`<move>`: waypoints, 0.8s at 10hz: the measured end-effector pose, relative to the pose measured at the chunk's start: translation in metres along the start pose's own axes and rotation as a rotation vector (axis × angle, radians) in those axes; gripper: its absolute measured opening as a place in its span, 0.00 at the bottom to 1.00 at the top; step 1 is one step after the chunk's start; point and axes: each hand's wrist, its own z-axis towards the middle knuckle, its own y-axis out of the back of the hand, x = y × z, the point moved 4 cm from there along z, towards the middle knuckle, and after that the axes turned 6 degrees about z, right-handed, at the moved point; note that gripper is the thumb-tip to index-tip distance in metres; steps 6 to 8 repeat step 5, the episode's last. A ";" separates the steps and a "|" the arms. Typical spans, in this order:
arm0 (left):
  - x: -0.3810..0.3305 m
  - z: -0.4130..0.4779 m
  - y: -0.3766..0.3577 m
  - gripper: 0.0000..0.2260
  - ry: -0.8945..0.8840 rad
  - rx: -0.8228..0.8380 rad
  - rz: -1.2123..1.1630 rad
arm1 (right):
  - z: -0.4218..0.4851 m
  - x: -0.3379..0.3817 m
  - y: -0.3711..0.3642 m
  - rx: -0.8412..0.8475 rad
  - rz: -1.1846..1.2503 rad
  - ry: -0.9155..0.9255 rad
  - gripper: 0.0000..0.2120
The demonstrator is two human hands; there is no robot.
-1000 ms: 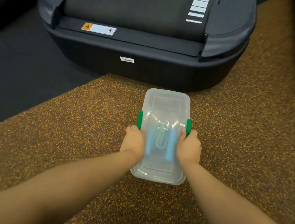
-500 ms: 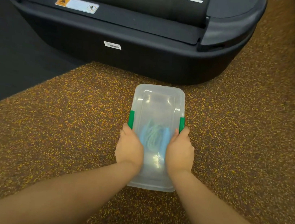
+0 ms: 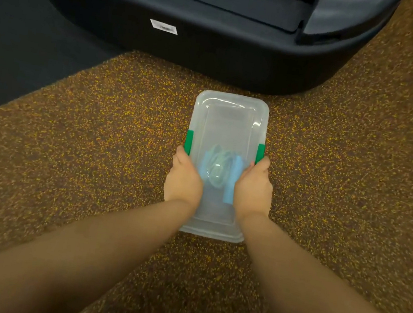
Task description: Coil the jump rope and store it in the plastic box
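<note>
Now: one lidded plastic box [image 3: 230,112], two green latches, one jump rope [image 3: 218,170] inside; left hand [image 3: 184,177], right hand [image 3: 254,187] fingers gripping box sides.

Glossy translucent plastic box [image 3: 231,101] lies on rough speckled rubber floor [image 3: 343,175].

Speckled brown rubber floor [image 3: 68,152], black treadmill base [image 3: 215,51] beyond.
</note>
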 end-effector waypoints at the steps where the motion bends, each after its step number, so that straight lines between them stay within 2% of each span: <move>1: 0.004 0.004 0.005 0.21 -0.043 0.050 0.004 | 0.003 0.001 0.005 0.097 -0.047 -0.005 0.15; 2: 0.005 0.007 0.013 0.22 -0.073 0.160 0.023 | 0.004 0.003 0.018 0.248 -0.074 -0.034 0.16; 3: 0.002 0.007 0.031 0.29 -0.110 0.298 0.047 | 0.004 0.010 0.038 0.404 -0.224 -0.029 0.22; 4: -0.004 -0.005 0.054 0.31 -0.155 0.376 0.155 | -0.005 0.022 0.067 0.503 -0.271 -0.016 0.24; 5: -0.023 -0.019 0.085 0.30 -0.170 0.455 0.196 | -0.005 0.041 0.101 0.510 -0.258 -0.045 0.22; 8: -0.023 -0.019 0.085 0.30 -0.170 0.455 0.196 | -0.005 0.041 0.101 0.510 -0.258 -0.045 0.22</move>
